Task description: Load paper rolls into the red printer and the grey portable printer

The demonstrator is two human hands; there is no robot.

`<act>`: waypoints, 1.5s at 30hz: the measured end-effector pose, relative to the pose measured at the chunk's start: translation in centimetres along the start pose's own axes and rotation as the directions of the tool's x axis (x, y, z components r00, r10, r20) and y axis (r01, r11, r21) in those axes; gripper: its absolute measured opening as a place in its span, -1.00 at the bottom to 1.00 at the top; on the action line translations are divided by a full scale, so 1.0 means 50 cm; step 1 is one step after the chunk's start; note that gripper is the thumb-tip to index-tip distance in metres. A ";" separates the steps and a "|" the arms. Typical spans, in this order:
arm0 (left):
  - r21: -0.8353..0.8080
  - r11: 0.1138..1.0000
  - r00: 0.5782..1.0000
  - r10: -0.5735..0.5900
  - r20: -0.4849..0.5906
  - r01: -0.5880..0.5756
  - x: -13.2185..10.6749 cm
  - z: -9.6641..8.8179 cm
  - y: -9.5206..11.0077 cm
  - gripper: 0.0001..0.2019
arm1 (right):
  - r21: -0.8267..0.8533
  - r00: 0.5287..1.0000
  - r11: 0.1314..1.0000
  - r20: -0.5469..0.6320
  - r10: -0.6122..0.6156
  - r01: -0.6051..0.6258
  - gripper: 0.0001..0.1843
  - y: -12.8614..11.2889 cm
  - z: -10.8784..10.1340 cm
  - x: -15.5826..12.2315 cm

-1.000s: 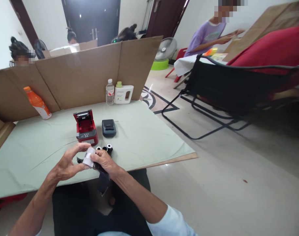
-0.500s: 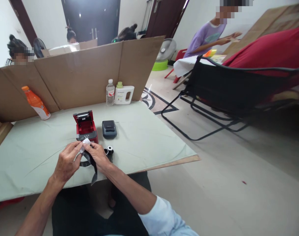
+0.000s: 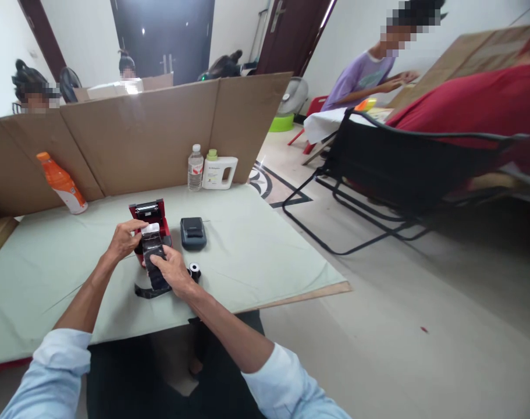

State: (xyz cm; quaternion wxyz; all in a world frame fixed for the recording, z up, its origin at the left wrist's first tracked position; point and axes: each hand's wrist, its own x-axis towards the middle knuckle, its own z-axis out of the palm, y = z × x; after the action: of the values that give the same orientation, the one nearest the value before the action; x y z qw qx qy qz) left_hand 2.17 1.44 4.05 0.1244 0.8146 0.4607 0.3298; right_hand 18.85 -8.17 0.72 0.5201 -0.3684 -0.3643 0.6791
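A red label printer [image 3: 163, 223] stands on the table with its lid tipped up and back. In front of its opening, my left hand [image 3: 125, 240] pinches a white paper roll [image 3: 151, 228] at its left end. From the roll a dark, shiny strip [image 3: 155, 276] hangs down and trails onto the tabletop. My right hand [image 3: 176, 272] has closed on the strip's right edge, thumb lying across it. Beside my right hand sits a small black roll with a white core [image 3: 195, 269], partly covered by the hand. The printer's lower front is mostly hidden.
Right of the printer lies a dark handheld device [image 3: 194, 234]. Behind stand a water bottle [image 3: 195, 169], a white jug [image 3: 220, 173] and an orange bottle [image 3: 63, 185], near a cardboard screen [image 3: 151, 134]. A black folding chair [image 3: 391, 166] and other people are beyond.
Both hands have opened out the strip, now spread flat and facing me. My left hand and the roll have risen toward the printer's opening; my right hand has slid lower along the strip.
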 end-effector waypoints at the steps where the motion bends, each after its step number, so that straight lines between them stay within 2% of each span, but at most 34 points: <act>1: 0.005 1.000 1.000 -0.022 0.018 0.022 0.008 0.008 -0.010 -0.65 | -0.011 1.000 1.000 0.000 0.011 -0.011 -0.67 0.001 -0.003 -0.001; 4: 0.078 0.994 0.996 -0.078 0.051 0.073 0.019 0.025 -0.028 -0.63 | -0.030 1.000 0.999 0.001 0.031 -0.031 -0.67 0.003 -0.011 -0.002; 9: 0.188 0.968 0.980 -0.183 0.083 0.165 0.028 0.028 -0.034 -0.59 | -0.049 0.999 0.998 -0.002 0.035 -0.035 -0.67 0.007 -0.019 0.004; 14: 0.234 0.955 0.967 -0.218 0.135 0.182 0.043 0.029 -0.034 -0.57 | -0.052 1.000 0.999 0.017 0.008 -0.007 -0.62 0.017 -0.021 0.005; 18: 0.236 0.956 0.959 -0.219 0.180 0.174 0.054 0.027 -0.035 -0.54 | -0.066 0.999 0.998 0.033 -0.008 0.011 -0.58 0.022 -0.023 0.001; 23: 0.161 0.968 0.944 -0.226 0.239 0.191 0.050 0.015 -0.028 -0.49 | -0.078 0.999 0.997 0.049 0.013 -0.009 -0.57 0.023 -0.022 0.001; 25: 0.135 0.973 0.961 -0.211 0.180 0.188 0.042 0.013 -0.028 -0.54 | -0.059 0.997 0.998 0.063 0.039 -0.035 -0.59 0.023 -0.019 0.000; 28: 0.116 0.970 0.976 -0.210 -0.055 0.215 0.030 0.011 -0.040 -0.71 | -0.037 0.991 0.995 0.096 0.091 -0.088 -0.65 0.025 -0.016 -0.003; 30: 0.068 0.958 0.935 -0.254 -0.247 0.279 0.031 0.012 -0.055 -0.75 | -0.030 0.987 0.993 0.110 0.120 -0.117 -0.69 0.027 -0.015 -0.006; 32: -0.073 0.944 0.884 -0.328 -0.332 0.323 0.042 0.014 -0.073 -0.58 | -0.026 0.983 0.990 0.120 0.142 -0.140 -0.72 0.030 -0.014 -0.010; 33: -0.176 0.928 0.875 -0.368 -0.314 0.328 0.051 0.015 -0.081 -0.46 | -0.023 0.981 0.989 0.125 0.151 -0.149 -0.73 0.032 -0.014 -0.011; 35: -0.380 0.868 0.890 -0.413 -0.191 0.321 0.066 0.017 -0.096 -0.27 | -0.017 0.978 0.987 0.134 0.162 -0.161 -0.75 0.034 -0.014 -0.015; 38: -0.513 0.806 0.925 -0.375 -0.058 0.295 0.070 0.016 -0.105 -0.24 | -0.014 0.975 0.985 0.141 0.174 -0.174 -0.77 0.035 -0.015 -0.020; 41: -0.488 0.844 0.962 -0.270 -0.031 0.221 0.037 0.003 -0.097 -0.35 | -0.017 0.970 0.981 0.146 0.193 -0.193 -0.79 0.031 -0.018 -0.027; 45: -0.291 0.942 0.986 -0.155 0.067 0.167 -0.034 -0.028 -0.069 -0.34 | -0.013 0.964 0.976 0.155 0.217 -0.217 -0.80 0.026 -0.024 -0.036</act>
State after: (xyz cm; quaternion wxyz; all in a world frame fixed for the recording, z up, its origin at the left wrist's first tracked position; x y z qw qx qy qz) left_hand -1.65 1.76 2.62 0.2811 0.7533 0.4684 0.3661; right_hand 19.65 -10.03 -0.76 0.4134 -0.3507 -0.3598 0.7594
